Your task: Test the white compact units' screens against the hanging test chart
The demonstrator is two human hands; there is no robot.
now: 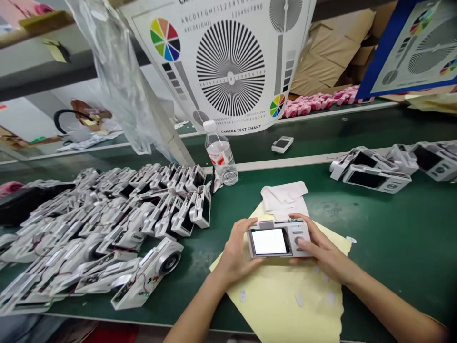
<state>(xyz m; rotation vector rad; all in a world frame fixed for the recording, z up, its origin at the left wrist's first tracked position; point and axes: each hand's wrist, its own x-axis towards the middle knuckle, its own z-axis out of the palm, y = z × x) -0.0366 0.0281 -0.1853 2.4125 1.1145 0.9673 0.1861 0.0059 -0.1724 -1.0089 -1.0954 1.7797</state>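
Observation:
Between my two hands is a silver digital camera (255, 247), its back turned toward me and its screen (270, 241) lit white. My left hand (236, 252) grips the left end, thumb along the lower edge and fingers over the top. At the right end, my right hand (323, 250) closes around the body, with the thumb pressed on the round button pad. Beneath the camera lies a sheet of yellow paper (285, 300) with small pale stickers on it. A folded white cloth (283, 196) rests just behind the camera.
Rows of opened camera bodies (117, 224) with exposed wires fill the left of the green table (400, 247). A water bottle (221, 157) stands near the back ledge. More cameras (378, 177) lie at the right. A camera test chart (230, 71) hangs ahead.

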